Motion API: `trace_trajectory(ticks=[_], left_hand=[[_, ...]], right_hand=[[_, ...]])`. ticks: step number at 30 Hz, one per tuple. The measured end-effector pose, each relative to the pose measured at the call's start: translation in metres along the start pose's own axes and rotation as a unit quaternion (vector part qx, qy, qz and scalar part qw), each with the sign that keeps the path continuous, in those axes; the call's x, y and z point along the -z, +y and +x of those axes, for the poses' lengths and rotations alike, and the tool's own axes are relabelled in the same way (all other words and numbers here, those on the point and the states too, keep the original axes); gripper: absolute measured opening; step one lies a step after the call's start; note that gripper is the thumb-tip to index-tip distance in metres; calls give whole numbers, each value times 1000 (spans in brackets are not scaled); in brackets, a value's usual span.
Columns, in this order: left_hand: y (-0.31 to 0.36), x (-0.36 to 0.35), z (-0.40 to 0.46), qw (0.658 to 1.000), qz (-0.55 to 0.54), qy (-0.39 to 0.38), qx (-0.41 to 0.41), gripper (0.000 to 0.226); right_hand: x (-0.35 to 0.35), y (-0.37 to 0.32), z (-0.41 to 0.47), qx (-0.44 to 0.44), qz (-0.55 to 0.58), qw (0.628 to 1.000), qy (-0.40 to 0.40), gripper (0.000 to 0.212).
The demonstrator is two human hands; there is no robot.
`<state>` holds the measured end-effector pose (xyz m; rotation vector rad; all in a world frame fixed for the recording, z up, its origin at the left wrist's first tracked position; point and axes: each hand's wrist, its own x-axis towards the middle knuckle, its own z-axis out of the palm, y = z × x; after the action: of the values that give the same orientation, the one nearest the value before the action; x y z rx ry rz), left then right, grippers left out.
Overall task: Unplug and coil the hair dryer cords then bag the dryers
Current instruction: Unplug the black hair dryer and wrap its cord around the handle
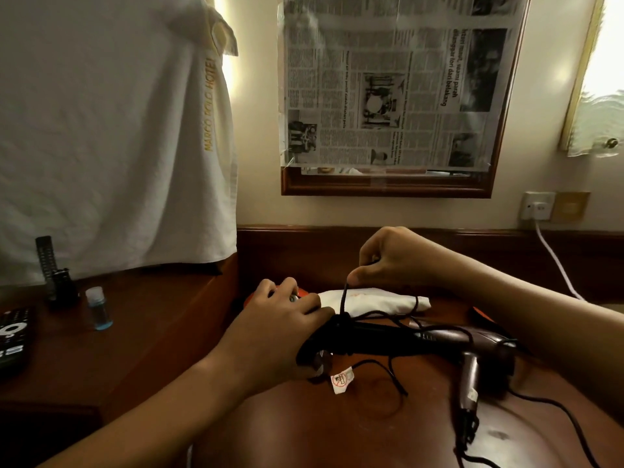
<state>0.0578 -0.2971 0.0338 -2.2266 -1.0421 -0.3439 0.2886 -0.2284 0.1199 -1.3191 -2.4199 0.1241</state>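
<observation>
A dark hair dryer lies across the wooden table with its black cord partly wound around its body. My left hand grips the dryer's left end over the wound cord. My right hand pinches the cord and holds it taut above the dryer. A second, brownish dryer lies at the right, its handle pointing toward me and its own cord trailing off to the lower right. A white cloth bag lies behind the dryers. A white warning tag hangs from the cord near the plug.
A wall socket at the right holds a white cable. A lower desk at the left carries a small bottle, remote controls and a black stand. A white towel hangs above it. A newspaper-covered mirror hangs behind.
</observation>
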Motion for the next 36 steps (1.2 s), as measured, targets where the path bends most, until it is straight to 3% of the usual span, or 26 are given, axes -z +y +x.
trace_trajectory(ticks=[4, 10, 13, 15, 17, 20, 24, 33, 36], left_hand=[[-6, 3, -1, 998, -26, 48, 8, 73], [-16, 10, -4, 987, -97, 90, 93, 76], [-20, 10, -1, 979, -129, 89, 134, 81], [-19, 9, 1, 967, -159, 88, 176, 83], [-20, 5, 0, 950, -195, 79, 231, 83], [-24, -1, -2, 935, -200, 43, 291, 78], [-27, -12, 2, 921, -189, -11, 341, 74], [-30, -19, 16, 919, -118, -49, 373, 80], [-29, -19, 19, 921, -102, -65, 370, 79]], right_hand=[[-8, 1, 5, -1, 95, 995, -45, 32], [-23, 18, 16, -32, 203, 973, -101, 41], [-41, 24, 14, -57, 176, 974, -131, 10], [-54, 13, 5, -52, 211, 969, -114, 22], [-61, 0, -3, -44, 242, 965, -86, 30], [-69, -21, -18, -39, 197, 977, -76, 38], [-77, -44, -30, -24, 171, 984, -43, 37], [-74, -51, -42, -54, 243, 968, -40, 27], [-77, -52, -46, -84, 318, 942, -73, 19]])
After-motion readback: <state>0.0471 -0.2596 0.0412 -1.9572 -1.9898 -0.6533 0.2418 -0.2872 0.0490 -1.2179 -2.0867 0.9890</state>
